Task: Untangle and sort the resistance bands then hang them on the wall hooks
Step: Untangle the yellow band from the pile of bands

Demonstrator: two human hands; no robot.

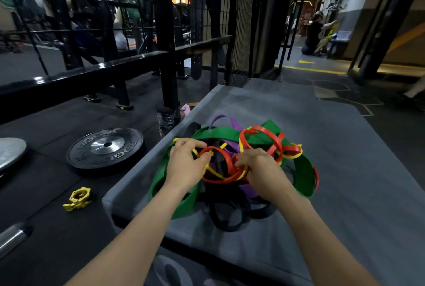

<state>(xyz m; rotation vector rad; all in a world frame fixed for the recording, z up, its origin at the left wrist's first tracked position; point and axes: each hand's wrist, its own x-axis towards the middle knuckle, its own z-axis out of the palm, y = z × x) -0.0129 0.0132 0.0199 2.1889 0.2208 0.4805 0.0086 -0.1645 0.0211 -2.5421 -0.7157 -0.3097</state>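
A round black weight plate (pixel 106 147) lies flat on the dark floor (pixel 46 193). A yellow clip (pixel 77 198) lies near it.

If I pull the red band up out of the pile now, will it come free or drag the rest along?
The red band probably drags others: a yellow band threads through its loops. It looks floppy and thin, so it should sag rather than hold shape. Both hands, left and right, grip it, which suggests it needs working loose.
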